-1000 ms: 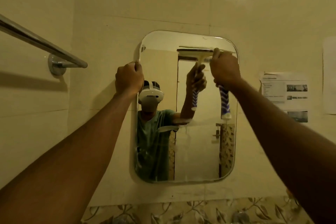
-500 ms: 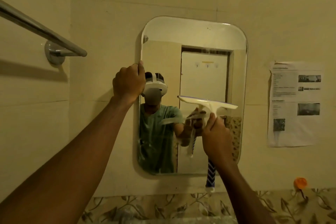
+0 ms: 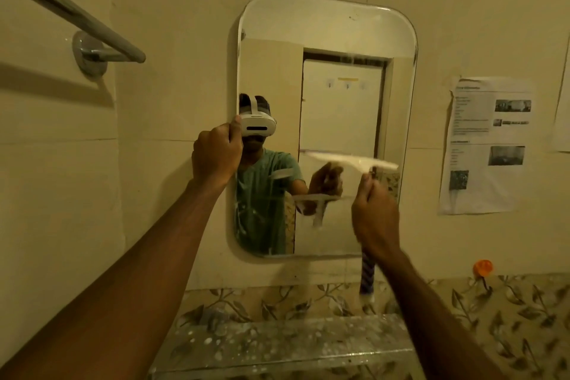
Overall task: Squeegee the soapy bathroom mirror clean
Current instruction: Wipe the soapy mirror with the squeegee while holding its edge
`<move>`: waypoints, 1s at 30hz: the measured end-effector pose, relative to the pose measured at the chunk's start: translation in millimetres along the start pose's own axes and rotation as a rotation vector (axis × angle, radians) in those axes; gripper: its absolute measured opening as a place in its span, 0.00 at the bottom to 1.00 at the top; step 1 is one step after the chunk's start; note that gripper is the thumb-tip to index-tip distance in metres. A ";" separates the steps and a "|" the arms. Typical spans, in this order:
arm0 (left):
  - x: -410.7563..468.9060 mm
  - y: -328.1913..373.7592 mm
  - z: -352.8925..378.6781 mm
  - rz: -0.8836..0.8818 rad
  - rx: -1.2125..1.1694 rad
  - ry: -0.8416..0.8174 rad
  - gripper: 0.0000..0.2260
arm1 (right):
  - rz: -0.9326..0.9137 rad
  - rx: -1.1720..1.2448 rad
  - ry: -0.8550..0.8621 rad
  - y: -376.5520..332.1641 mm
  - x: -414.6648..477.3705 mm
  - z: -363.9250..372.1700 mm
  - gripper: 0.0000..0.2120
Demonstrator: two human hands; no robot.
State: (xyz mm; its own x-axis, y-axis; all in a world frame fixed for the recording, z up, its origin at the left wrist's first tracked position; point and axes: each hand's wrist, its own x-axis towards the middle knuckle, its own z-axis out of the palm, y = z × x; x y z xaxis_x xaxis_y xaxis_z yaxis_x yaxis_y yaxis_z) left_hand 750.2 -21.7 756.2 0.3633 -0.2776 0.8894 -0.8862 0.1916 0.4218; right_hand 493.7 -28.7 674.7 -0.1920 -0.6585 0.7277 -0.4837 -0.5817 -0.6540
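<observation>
A rounded rectangular mirror (image 3: 339, 28) hangs on the cream tiled wall. My left hand (image 3: 216, 154) grips the mirror's left edge at mid height, thumb on the glass. My right hand (image 3: 374, 216) grips the squeegee (image 3: 351, 160) by its handle; the white blade lies across the right half of the glass, just below the middle, tilted down to the right. The handle's blue-and-white striped end (image 3: 367, 278) sticks out below my wrist. Soapy streaks show on the lower left of the glass. The blade looks blurred.
A chrome towel bar (image 3: 71, 12) juts out from the wall at upper left. Printed sheets (image 3: 484, 145) are taped to the right of the mirror. An orange hook (image 3: 482, 267) sits at lower right. A speckled shelf (image 3: 277, 345) runs under the mirror above leaf-patterned tiles.
My right hand drew the squeegee from the top of the mirror down the right half to about mid height. My left hand kept its grip on the left edge.
</observation>
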 end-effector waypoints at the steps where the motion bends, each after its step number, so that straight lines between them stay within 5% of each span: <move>1: -1.9 -2.0 0.8 0.003 0.000 -0.004 0.29 | -0.008 -0.016 0.022 -5.0 16.6 -4.6 0.19; 18: -33.6 -15.7 5.3 -0.014 0.009 0.003 0.24 | 0.202 -0.109 -0.047 77.7 -127.9 47.4 0.21; 30: -33.0 -13.9 -1.0 -0.040 -0.030 -0.056 0.26 | -0.043 -0.028 -0.088 -41.8 -19.6 33.0 0.17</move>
State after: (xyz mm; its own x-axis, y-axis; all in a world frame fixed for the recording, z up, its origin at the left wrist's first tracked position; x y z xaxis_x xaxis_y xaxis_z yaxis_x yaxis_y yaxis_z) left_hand 750.8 -14.3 721.1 0.3812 -0.3373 0.8608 -0.8618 0.2073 0.4629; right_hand 545.8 -7.2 680.9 -0.0952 -0.6735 0.7331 -0.5135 -0.5976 -0.6157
